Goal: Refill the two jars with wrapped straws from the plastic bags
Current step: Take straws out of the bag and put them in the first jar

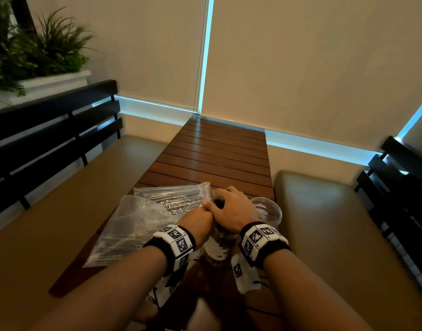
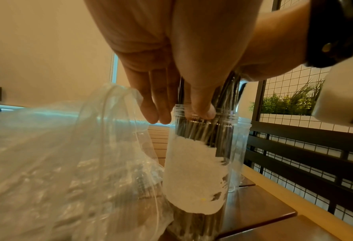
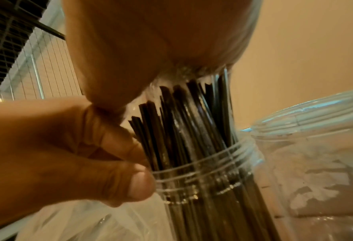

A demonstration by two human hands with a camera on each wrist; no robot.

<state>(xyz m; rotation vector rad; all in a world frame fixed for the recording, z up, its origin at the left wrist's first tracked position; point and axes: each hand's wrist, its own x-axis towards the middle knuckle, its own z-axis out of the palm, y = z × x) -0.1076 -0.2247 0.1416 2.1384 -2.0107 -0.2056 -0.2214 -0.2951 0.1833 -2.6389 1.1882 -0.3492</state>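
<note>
A clear jar (image 1: 219, 250) with a white label (image 2: 194, 171) stands at the near end of the wooden table (image 1: 217, 158). A bundle of dark wrapped straws (image 3: 192, 130) stands in it, sticking out above the rim. My right hand (image 1: 231, 206) caps and grips the top of the bundle (image 3: 161, 40). My left hand (image 1: 198, 220) holds the jar's threaded neck, thumb (image 3: 140, 187) on the rim and fingers (image 2: 155, 106) down its side. The second jar (image 1: 268, 211) stands just to the right (image 3: 315, 163); whether it holds straws I cannot tell.
Two clear plastic bags lie left of the jars: a crumpled one (image 1: 133, 230) nearest me and one with straws in it (image 1: 176, 197) behind. Padded benches with black slatted backs (image 1: 49, 139) flank the table. The far table end meets a wall.
</note>
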